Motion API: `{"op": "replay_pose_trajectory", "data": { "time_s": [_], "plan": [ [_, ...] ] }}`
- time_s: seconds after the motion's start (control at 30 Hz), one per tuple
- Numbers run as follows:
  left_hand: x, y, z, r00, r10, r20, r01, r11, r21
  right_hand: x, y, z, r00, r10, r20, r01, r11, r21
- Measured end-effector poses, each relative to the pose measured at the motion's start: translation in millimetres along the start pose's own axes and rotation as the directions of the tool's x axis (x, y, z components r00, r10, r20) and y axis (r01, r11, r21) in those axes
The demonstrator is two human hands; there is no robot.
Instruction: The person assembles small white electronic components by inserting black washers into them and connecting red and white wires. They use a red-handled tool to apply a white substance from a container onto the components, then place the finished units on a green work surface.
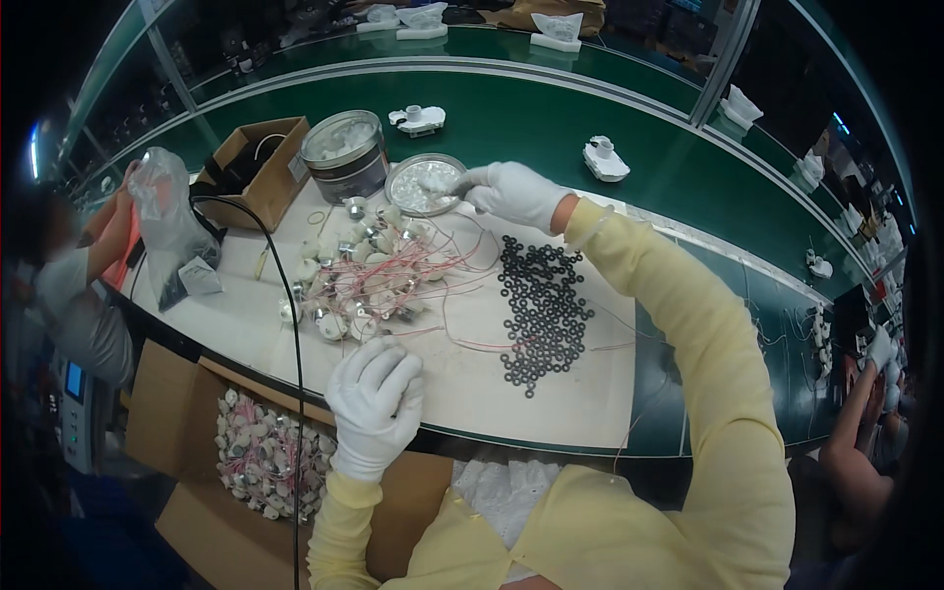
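Note:
My right hand point(519, 194), in a white glove with darkened fingertips, reaches over a round shallow lid point(396, 204) that holds a whitish, shiny substance. Its fingers are pinched together at the lid's right rim; what they hold, if anything, cannot be made out. My left hand point(376, 408), also gloved in white, is curled closed at the front edge of the table, and its fingers hide whatever is in them. Just beyond it lies a pile of small white-capped motors point(369, 270) with red and white wires. Many small black rings point(541, 315) are spread to the right of the pile.
A metal tin point(344, 157) and a cardboard box point(258, 172) stand behind the pile. White housings point(605, 159) sit on the green conveyor point(511, 118). An open carton of wired parts point(270, 457) is below the table, left. A black cable point(296, 393) hangs across. Co-workers are at both sides.

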State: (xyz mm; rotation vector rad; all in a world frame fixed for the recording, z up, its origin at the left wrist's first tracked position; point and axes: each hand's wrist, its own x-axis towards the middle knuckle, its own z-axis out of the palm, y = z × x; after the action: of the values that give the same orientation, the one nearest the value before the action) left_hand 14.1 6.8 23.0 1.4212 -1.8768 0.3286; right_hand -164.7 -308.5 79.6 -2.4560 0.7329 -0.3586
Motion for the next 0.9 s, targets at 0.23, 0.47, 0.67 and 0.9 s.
{"op": "replay_pose_trajectory", "data": {
  "time_s": [0.23,0.47,0.67,0.9],
  "plan": [
    [-44,-24,-42,0.941,-0.322,-0.106,0.317,0.946,-0.064,-54,-28,-45,0.993,0.108,0.040,-0.107,0.994,-0.019],
    [-35,-17,-43,0.949,-0.134,-0.287,0.078,0.977,-0.196,-253,-91,-34,0.984,0.112,-0.140,-0.072,0.963,0.260],
    [41,10,-23,0.980,0.184,0.074,-0.162,0.958,-0.236,-345,-112,69,0.810,0.351,-0.470,-0.110,0.878,0.466],
    [91,16,-32,0.977,0.146,0.152,-0.082,0.928,-0.362,-343,-99,86,0.776,0.210,-0.595,-0.031,0.954,0.297]
  ]
}}
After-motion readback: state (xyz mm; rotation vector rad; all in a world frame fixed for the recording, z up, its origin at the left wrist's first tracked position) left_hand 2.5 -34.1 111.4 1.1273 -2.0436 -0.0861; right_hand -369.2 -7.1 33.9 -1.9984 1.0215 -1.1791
